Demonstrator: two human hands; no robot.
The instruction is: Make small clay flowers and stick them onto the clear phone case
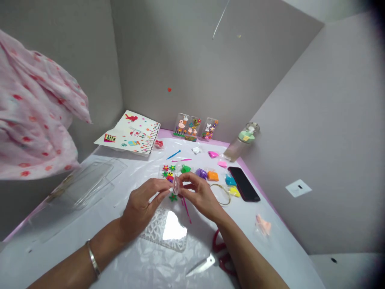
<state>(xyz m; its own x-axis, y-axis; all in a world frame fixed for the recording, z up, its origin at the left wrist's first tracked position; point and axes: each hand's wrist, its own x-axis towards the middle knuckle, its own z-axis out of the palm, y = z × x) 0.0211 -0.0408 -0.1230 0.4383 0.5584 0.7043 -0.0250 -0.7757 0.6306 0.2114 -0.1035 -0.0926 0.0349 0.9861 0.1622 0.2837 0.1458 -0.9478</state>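
My left hand [144,202] and my right hand [200,194] meet above the middle of the table. Between their fingertips they pinch a small clear plastic packet [176,185], pale pinkish; its contents are hard to make out. Below lies a clear textured phone case [167,237]. Red and green clay flowers [166,168] sit at its far end, and another clay flower [173,197] is just under the hands. A pink modelling tool [187,212] lies beside the case. Red-handled scissors [207,265] rest partly beneath my right forearm.
Bagged clay lumps, including purple [201,174], orange [213,176] and peach [263,224], lie beyond and right. A dark phone [243,184] and bangle [225,200] are at right. Clear cases [87,184] lie left, a drawn-on sheet [132,132] behind, decorated cases [209,128] against the wall.
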